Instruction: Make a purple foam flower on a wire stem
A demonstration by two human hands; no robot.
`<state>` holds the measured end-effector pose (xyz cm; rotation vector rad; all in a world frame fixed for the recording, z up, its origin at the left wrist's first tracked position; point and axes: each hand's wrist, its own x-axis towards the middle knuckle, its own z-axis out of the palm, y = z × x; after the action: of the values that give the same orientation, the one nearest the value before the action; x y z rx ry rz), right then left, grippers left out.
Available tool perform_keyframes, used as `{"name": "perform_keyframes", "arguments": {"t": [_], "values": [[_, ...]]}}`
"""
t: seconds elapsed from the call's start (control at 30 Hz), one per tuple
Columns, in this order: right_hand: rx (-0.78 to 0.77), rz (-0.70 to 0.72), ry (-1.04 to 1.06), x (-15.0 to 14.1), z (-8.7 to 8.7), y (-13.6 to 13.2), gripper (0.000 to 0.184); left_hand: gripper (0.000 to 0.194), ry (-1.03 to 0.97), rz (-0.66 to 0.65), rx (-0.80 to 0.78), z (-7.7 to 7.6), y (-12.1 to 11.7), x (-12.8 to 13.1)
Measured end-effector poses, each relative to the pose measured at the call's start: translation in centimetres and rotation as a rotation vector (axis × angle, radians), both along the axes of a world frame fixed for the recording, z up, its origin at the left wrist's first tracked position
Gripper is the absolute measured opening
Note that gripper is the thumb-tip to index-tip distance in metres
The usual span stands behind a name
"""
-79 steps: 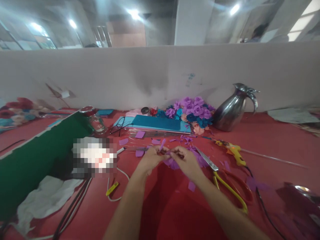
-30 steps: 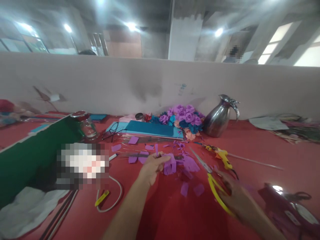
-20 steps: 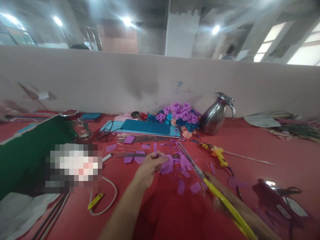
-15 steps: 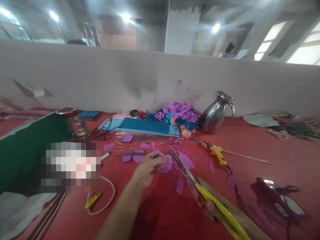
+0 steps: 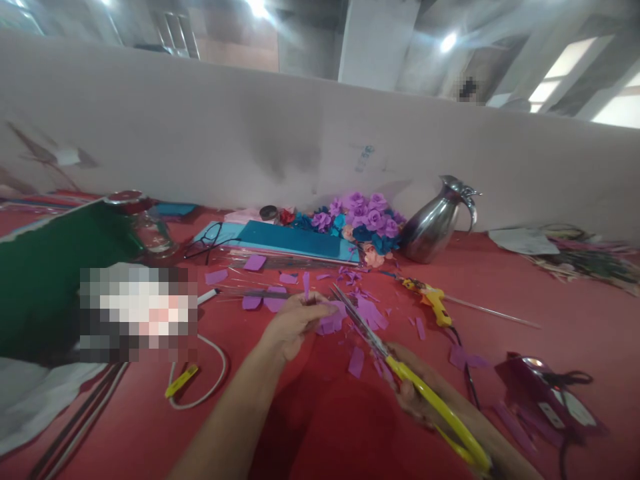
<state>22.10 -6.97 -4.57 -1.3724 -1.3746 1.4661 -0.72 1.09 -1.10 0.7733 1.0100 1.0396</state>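
Between the thumb and fingers of my left hand [image 5: 295, 323] is a piece of purple paper [image 5: 331, 321]; a narrow purple strip [image 5: 307, 285] also sticks up from behind those fingers. My right hand [image 5: 417, 393] is closed round a pair of yellow-handled scissors [image 5: 367, 325], whose blades point up and left. The blade tips are just right of the left fingers, close to the paper, and look nearly together. Whether they touch it, I cannot tell. Cut purple pieces [image 5: 369, 313] and small scraps lie on the red table around both hands.
Purple and blue paper flowers [image 5: 367, 217] are heaped behind the hands, beside a steel jug [image 5: 437, 223]. To the right lie a yellow glue gun [image 5: 440, 310] and a dark red device [image 5: 543, 393] with cords. Glasses [image 5: 210, 240], a glass jar [image 5: 150, 230] and a green board [image 5: 55, 280] are left.
The whole view has shifted, so the wall and table things sit slightly higher in the picture. Both hands keep their hold on the paper and the scissors.
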Motion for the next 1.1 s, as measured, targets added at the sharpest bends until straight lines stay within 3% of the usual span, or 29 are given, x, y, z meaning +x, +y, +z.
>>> {"name": "perform_keyframes", "arguments": {"t": [0.3,0.47,0.57,0.7,0.87,1.0,1.1], "values": [[-0.06,-0.01,0.081,-0.5,0.9,0.4,0.046,0.026,0.012,0.001,-0.011,-0.2,0.1,-0.1],[-0.193,-0.061,0.128,-0.5,0.6,0.4,0.047,0.026,-0.026,-0.001,-0.003,-0.1,0.1,-0.2],[-0.223,-0.054,-0.03,-0.1,0.7,0.8,0.047,0.027,-0.05,0.014,-0.007,-0.2,0.2,-0.2],[0.033,-0.071,-0.432,0.8,0.9,2.3,0.042,0.032,-0.112,0.096,-0.037,-0.7,0.5,-0.2],[0.356,-0.021,-1.087,2.1,-0.4,4.0,0.04,0.042,-0.197,0.195,-0.102,-1.3,0.7,0.2],[0.514,-0.031,-1.241,2.7,-0.4,4.6,0.037,0.046,-0.307,0.24,-0.161,-1.2,0.5,0.8],[0.583,-0.14,-1.03,0.9,0.8,5.1,0.029,0.048,-0.369,0.233,-0.189,-1.1,0.1,1.5]]}}
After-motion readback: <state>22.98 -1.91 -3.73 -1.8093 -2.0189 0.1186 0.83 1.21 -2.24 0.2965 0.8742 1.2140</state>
